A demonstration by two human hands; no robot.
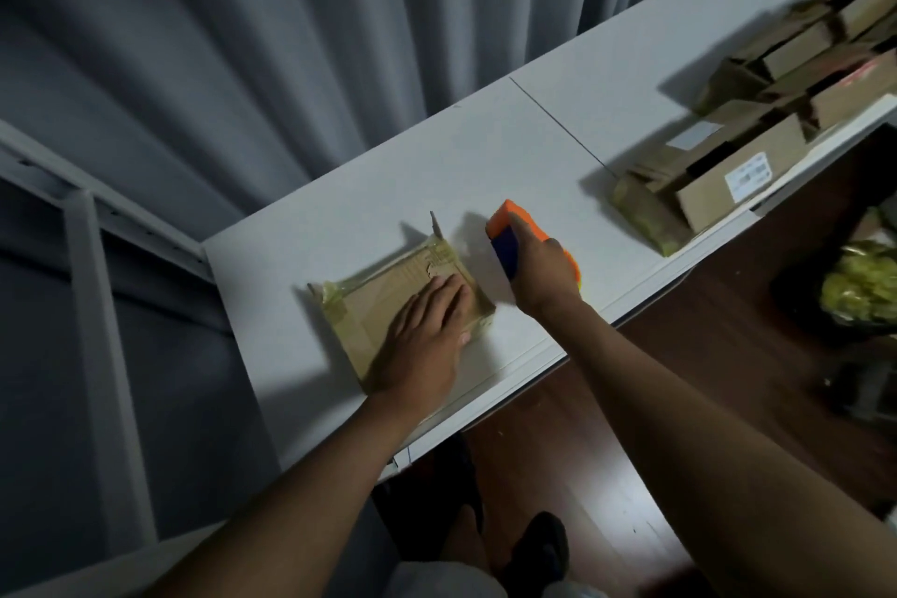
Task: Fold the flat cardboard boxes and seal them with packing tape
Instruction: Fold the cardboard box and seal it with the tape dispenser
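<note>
The cardboard box (388,301) is lying on the near left part of the white table (485,151), its top already crossed with clear packing tape (340,304). Printing on the box top is too blurred to read. The left hand (427,330) is pressing flat on the box with fingers straight. The right hand (539,267), just right of the box, is gripping an orange and blue tape dispenser (514,228) above the table. Far right, a row of folded cardboard boxes (757,131) is resting on the table; the white labels (750,175) on them are illegible. A grey curtain (242,39) is hanging beyond the table.
</note>
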